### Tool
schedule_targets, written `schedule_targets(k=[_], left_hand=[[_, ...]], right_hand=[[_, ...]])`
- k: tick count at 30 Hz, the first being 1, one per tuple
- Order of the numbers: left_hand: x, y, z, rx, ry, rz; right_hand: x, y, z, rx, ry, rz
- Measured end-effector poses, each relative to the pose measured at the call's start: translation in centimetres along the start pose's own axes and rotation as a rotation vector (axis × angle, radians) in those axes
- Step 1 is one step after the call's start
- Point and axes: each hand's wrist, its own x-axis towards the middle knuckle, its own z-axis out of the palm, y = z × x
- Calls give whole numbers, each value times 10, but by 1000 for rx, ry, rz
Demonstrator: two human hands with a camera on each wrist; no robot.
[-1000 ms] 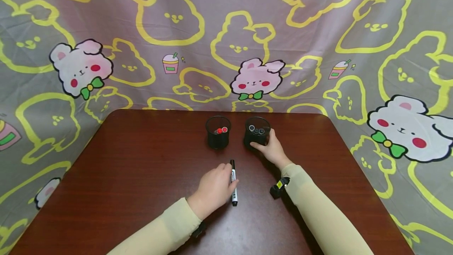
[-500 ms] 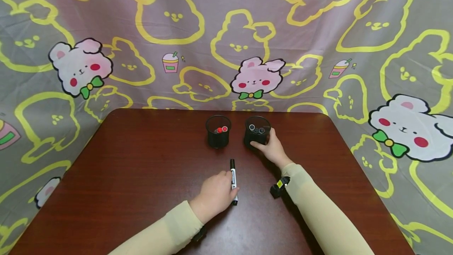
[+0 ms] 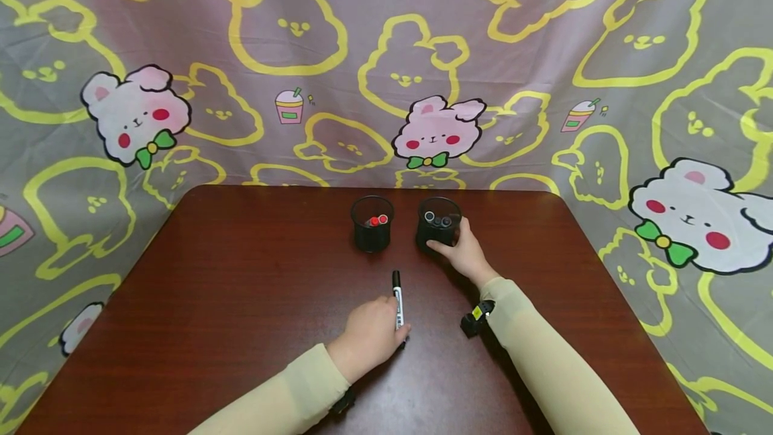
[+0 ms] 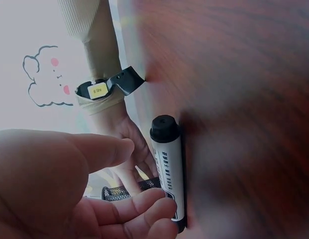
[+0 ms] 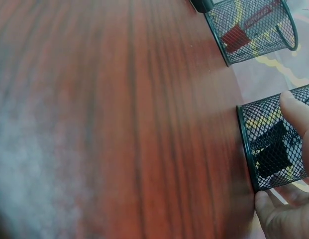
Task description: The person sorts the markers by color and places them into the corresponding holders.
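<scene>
A white marker with black ends (image 3: 398, 304) lies on the table, pointing away from me. My left hand (image 3: 368, 334) is over its near part; in the left wrist view the thumb stands apart and the bent fingertips (image 4: 166, 206) are at the marker (image 4: 169, 164), not wrapped round it. Whether they touch it I cannot tell. My right hand (image 3: 468, 254) grips the right black mesh pen holder (image 3: 430, 237), thumb on the near side. Several dark-ended markers stand in that holder. In the right wrist view, thumb and fingers are either side of the mesh holder (image 5: 271, 142).
Left of the gripped holder stands a second black mesh pen holder (image 3: 371, 240) with red-ended markers (image 3: 378, 221) inside. Both are toward the far edge of the brown table (image 3: 260, 287). A patterned curtain (image 3: 338, 32) hangs behind and along the sides.
My left hand has shifted slightly toward me and to the right along the marker, now covering more of its near end. The right hand and both pen holders stay in place.
</scene>
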Motion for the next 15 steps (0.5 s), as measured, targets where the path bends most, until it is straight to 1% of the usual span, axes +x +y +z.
schedule_targets(k=[5,15], left_hand=[[1,0,0,-1,-25,-7],[-2,-1,0,33,-20,14]], right_hand=[[0,0,0,-5,-4,2],[1,0,1,1,0,-11]])
